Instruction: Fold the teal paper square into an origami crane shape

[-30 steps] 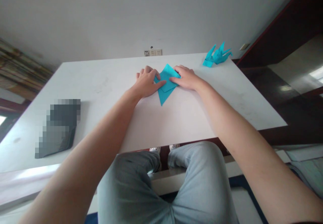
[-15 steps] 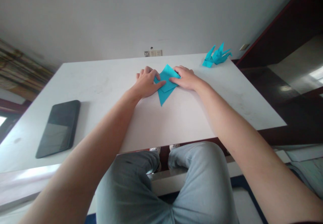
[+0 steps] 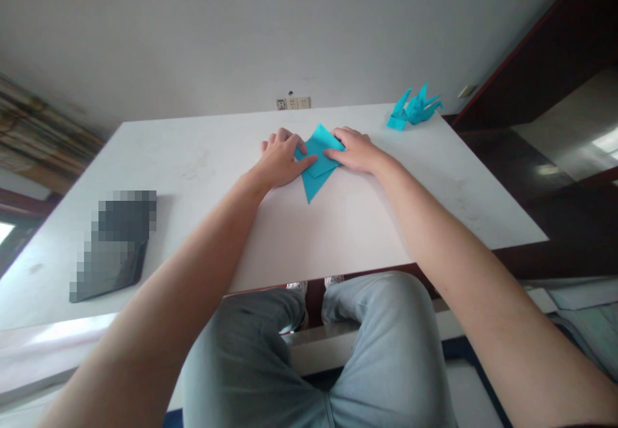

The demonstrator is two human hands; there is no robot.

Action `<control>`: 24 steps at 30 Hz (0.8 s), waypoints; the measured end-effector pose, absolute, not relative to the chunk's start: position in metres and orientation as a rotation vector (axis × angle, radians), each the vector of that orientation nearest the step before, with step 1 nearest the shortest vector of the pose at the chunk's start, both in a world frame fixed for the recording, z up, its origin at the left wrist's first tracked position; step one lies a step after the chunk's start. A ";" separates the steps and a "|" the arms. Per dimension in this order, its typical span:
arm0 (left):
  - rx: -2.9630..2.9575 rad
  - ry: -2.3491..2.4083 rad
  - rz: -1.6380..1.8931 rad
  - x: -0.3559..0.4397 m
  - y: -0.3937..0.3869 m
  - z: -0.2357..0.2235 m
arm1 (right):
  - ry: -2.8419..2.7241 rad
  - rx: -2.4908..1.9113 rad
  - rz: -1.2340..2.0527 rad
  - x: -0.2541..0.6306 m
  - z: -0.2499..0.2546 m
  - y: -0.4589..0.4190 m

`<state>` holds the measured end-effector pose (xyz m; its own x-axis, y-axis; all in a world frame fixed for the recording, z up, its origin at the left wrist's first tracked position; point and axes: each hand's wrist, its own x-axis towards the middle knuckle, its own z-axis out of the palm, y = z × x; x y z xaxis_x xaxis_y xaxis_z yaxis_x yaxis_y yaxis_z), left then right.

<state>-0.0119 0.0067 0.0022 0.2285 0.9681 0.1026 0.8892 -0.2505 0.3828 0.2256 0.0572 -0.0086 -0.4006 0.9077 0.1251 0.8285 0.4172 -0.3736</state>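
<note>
A folded sheet of blue origami paper (image 3: 320, 151) lies on the white table (image 3: 318, 235), one corner pointing away from me and a longer point toward me. My left hand (image 3: 282, 158) grips its left edge, thumb on top of the paper and the other fingers curled at the side. On the opposite edge, my right hand (image 3: 356, 149) holds the paper the same way, its thumb pressing the upper layer. The two thumbs lie a short gap apart. Parts of the paper's side edges are hidden under the fingers.
Blue folded paper cranes (image 3: 415, 109) stand at the table's back right corner. A dark tablet-like slab (image 3: 116, 248), partly pixelated, lies at the left. Behind the table is a wall with sockets (image 3: 292, 103). My knees are under the front edge.
Both hands and the folded paper stay practically in place. The dark slab at the left is now partly covered by pixelation.
</note>
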 end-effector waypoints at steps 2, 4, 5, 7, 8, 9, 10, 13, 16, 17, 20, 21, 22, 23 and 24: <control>2.260 1.749 0.468 -0.012 0.007 0.002 | -2.365 -1.502 0.369 0.226 -0.008 0.057; 2.263 1.742 0.471 -0.012 0.007 0.002 | -2.366 -1.494 0.373 0.226 -0.008 0.056; 2.263 1.739 0.471 -0.013 0.007 0.002 | -2.368 -1.490 0.373 0.226 -0.007 0.056; 2.264 1.737 0.468 -0.013 0.007 0.002 | -2.371 -1.486 0.375 0.226 -0.008 0.056; 2.264 1.739 0.469 -0.013 0.007 0.002 | -2.371 -1.485 0.375 0.226 -0.008 0.057; 2.264 1.740 0.470 -0.013 0.007 0.002 | -2.370 -1.483 0.375 0.226 -0.008 0.057; 2.264 1.741 0.470 -0.013 0.007 0.002 | -2.370 -1.480 0.373 0.226 -0.008 0.057; 2.266 1.738 0.466 -0.012 0.007 0.002 | -2.369 -1.473 0.368 0.226 -0.009 0.057; 2.269 1.741 0.468 -0.012 0.006 0.003 | -2.371 -1.473 0.365 0.227 -0.009 0.057; 2.269 1.741 0.468 -0.012 0.006 0.003 | -2.371 -1.475 0.363 0.227 -0.009 0.058; 2.268 1.737 0.467 -0.011 0.006 0.004 | -2.372 -1.479 0.359 0.227 -0.009 0.058; 2.268 1.736 0.467 -0.011 0.006 0.004 | -2.374 -1.479 0.356 0.227 -0.009 0.058; 2.268 1.737 0.466 -0.011 0.006 0.004 | -2.375 -1.479 0.353 0.227 -0.009 0.058; 2.268 1.739 0.465 -0.011 0.006 0.004 | -2.378 -1.480 0.352 0.227 -0.008 0.057; 2.268 1.742 0.462 -0.011 0.006 0.004 | -2.381 -1.486 0.352 0.227 -0.008 0.057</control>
<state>-0.0108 0.0058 0.0040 0.2377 0.9661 0.1006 0.8888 -0.2581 0.3788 0.2269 0.0571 -0.0082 -0.4125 0.9014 0.1315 0.8248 0.4309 -0.3661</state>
